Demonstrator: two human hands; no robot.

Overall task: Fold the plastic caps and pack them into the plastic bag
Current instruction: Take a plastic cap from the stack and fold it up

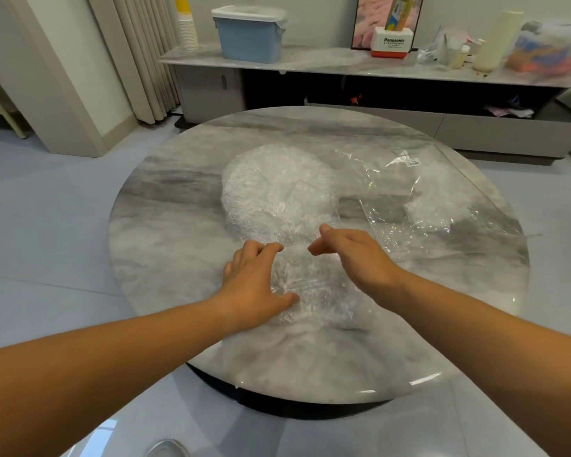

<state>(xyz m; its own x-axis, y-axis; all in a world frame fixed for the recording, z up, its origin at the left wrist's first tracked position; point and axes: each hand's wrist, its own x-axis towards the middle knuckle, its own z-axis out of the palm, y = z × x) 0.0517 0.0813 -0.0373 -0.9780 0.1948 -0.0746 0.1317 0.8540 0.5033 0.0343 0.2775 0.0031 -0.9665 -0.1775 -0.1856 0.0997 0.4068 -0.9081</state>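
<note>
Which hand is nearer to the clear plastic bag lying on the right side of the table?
Right. The right hand hovers just beside the plastic bag's near-left edge; the left hand is farther left, resting on the crumpled cap between the two hands.

Both forearms are bare from the bottom edge of the frame to the wrists, with no sleeve visible. The left hand (256,285) and the right hand (355,255) wear no gloves, and no ring, watch or bracelet shows on them. The fingernails look short and unpainted.
</note>
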